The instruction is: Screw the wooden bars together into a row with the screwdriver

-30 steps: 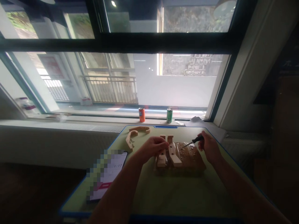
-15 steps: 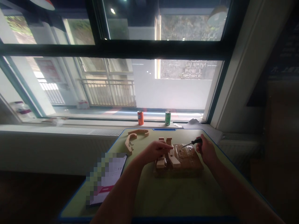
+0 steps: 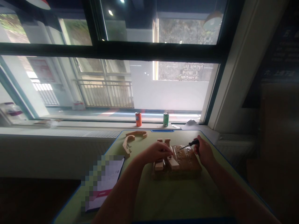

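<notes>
Screwdriver point(image 3: 193, 142), one, dark-handled: in your right hand point(image 3: 203, 150), fingers closed round the handle, shaft pointing down and to the left over the brown block; whether the tip touches anything you cannot tell from here. Left hand point(image 3: 160, 150), one: fingers bent and drawn together, laid over two pale wooden pieces, fingertips at the right-hand piece point(image 3: 173, 163); whether they pinch something small is hidden. Left-hand piece point(image 3: 159, 165), one: beneath the same hand, near end showing toward you. Brown block point(image 3: 191, 165), one, with shiny film on top: flat on the bench point(image 3: 163, 199) between your forearms, bearing the near ends of both pieces on its left half, and small bits point(image 3: 188, 152), too small to name, on its right half, under the screwdriver's shaft. In the way: your left hand, which covers the middle of both pieces. Curved wooden parts, two: one point(image 3: 127, 144) nearer you, one point(image 3: 137, 133) behind it, both at the bench's far left. Flat device point(image 3: 108, 183) with lit screen, one: left of your left forearm, which overlaps its edge. Cans, two, upright on the windowsill beyond: orange point(image 3: 138, 119) at left, green point(image 3: 165, 119) at right, well apart from your hands.
</notes>
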Tool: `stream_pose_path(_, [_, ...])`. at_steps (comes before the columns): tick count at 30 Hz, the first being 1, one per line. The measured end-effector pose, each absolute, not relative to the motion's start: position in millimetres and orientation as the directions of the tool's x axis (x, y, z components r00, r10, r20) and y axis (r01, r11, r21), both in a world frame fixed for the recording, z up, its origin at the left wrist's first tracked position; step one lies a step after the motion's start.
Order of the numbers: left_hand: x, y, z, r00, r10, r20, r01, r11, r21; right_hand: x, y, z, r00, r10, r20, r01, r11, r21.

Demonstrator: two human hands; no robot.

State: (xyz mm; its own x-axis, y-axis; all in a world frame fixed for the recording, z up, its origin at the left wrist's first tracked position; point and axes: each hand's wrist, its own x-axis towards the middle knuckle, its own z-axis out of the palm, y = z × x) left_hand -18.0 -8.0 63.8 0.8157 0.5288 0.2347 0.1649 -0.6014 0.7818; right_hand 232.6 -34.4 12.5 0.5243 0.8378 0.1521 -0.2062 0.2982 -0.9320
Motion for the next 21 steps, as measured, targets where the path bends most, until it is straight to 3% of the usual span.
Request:
stream_pose_path(16, [-12, -7, 63, 0.827, 0.528, 0.194, 0.242, -0.646, 0.724, 225, -42, 24, 0.510, 0.836, 0.203, -0.196, 0.343, -0.919])
stream_pose_path(19, [-14, -7, 64, 0.826, 0.538, 0.169, 0.256, -0.625, 0.737, 216, -50, 52, 0.436, 0.837, 0.332, -0.091, 0.407, -0.909])
stream_pose_path(21, [-15, -6, 63, 0.826, 0.541, 0.157, 0.254, -0.606, 0.754, 209, -55, 80, 0.319, 0.856, 0.406, 0.066, 0.407, -0.911])
